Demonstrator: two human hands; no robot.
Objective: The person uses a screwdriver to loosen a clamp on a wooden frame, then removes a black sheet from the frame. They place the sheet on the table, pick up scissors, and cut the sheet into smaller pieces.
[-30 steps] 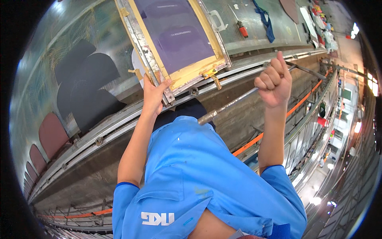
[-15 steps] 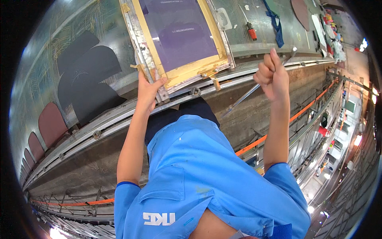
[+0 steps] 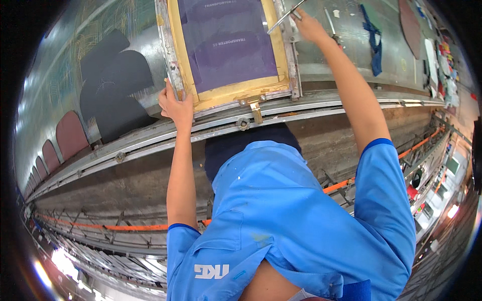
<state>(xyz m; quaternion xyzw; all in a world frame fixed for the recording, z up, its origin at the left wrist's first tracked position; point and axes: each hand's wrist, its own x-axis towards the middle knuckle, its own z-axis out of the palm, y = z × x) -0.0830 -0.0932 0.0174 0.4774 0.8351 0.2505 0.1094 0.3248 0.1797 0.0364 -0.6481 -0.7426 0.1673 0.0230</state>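
Note:
A screen-printing frame (image 3: 284,70) with yellow tape and purple mesh (image 3: 226,65) lies at top centre over the long table. My left hand (image 3: 175,103) is closed on the frame's left side near its lower corner. My right hand (image 3: 307,26), at the frame's upper right, grips a thin metal rod (image 3: 277,24) that slants over the mesh. A brass bracket (image 3: 256,108) juts from the frame's near side onto the metal rail.
Dark grey cut pieces (image 3: 113,95) and a row of maroon pieces (image 3: 70,135) lie at left. At right are a blue strip (image 3: 372,45), a maroon piece (image 3: 409,27) and several scraps. A metal rail (image 3: 211,131) runs along the near edge.
My right hand has swung up and forward with the rod, from beside the rail to over the frame's upper right. My left hand stays on the frame.

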